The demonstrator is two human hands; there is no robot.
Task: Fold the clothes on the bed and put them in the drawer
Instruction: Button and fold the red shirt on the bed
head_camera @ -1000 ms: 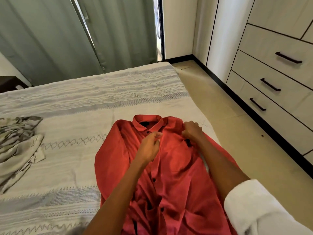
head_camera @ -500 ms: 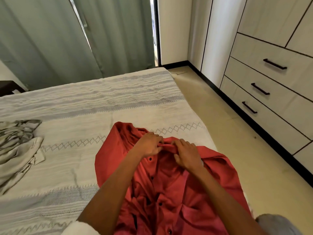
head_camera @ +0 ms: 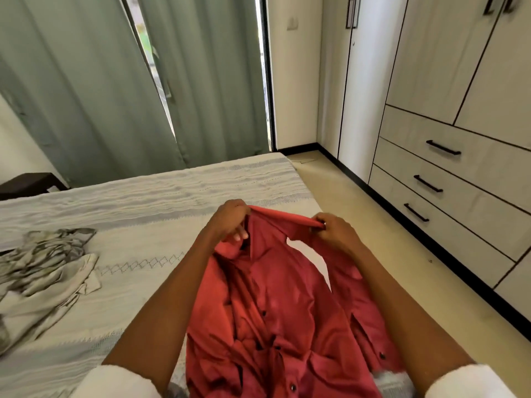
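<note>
Left hand [head_camera: 233,218] and right hand [head_camera: 336,229] each pinched the red shirt [head_camera: 275,305] at its shoulders. The shirt hung limp and light, probably best controlled from there.

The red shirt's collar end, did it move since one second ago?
Yes. Both hands, left hand and right hand, grip the red shirt and have raised its top off the bed.

Red shirt [head_camera: 287,297], dark buttons down front. Bedspread [head_camera: 161,196] off-white, grey woven bands, grey diamond line. Crumpled garment [head_camera: 43,268] at left, grey-and-cream streaks. Curtains [head_camera: 86,81] muted green. Drawers [head_camera: 459,179] pale wood-grain, black handles. Floor [head_camera: 373,254] cream. White sleeves [head_camera: 471,382].
</note>
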